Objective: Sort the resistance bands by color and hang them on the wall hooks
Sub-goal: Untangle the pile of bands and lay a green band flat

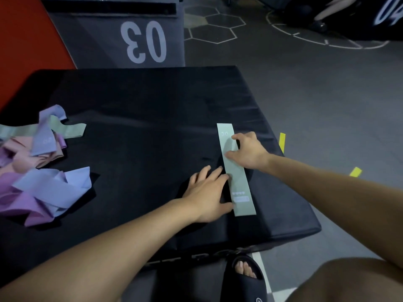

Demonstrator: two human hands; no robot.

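Note:
A pale green resistance band [238, 184] lies flat and straight on the right side of a black padded box [135, 131]. My right hand [248, 152] rests on the band's upper half, fingers spread and pressing down. My left hand [207, 192] lies flat on the box with its fingertips touching the band's left edge. At the left edge of the box sits a tangled pile of bands [37, 168] in purple, lavender blue, pink and pale green. No wall hooks are in view.
A grey box marked "03" [130, 38] stands behind the black box, beside a red surface [26, 40]. Grey floor with hexagon lines and yellow tape marks [355, 172] lies to the right. My foot in a black slide [246, 277] is below the front edge.

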